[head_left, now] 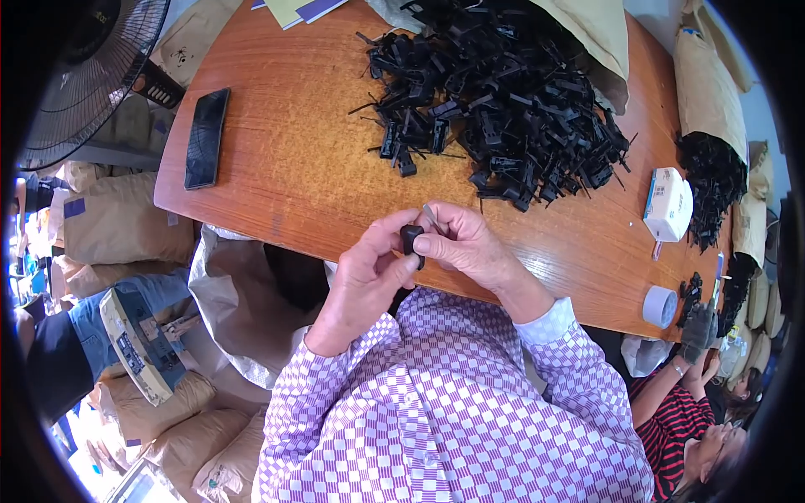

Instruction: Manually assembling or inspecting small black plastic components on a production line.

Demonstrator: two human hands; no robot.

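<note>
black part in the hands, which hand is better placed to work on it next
Probably the right hand: it holds what looks like a thin grey tool close beside the black part, while the left hand grips that part from the other side.

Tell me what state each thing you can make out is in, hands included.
Left hand: closed on the small black part
Right hand: closed on the thin grey tool
Small black part: held, partly covered
Thin grey tool: held, partly hidden
Pile of black parts: loose, heaped
Phone: lying flat, screen dark
White sack: open
Fan: spinning or still, cannot tell
</note>
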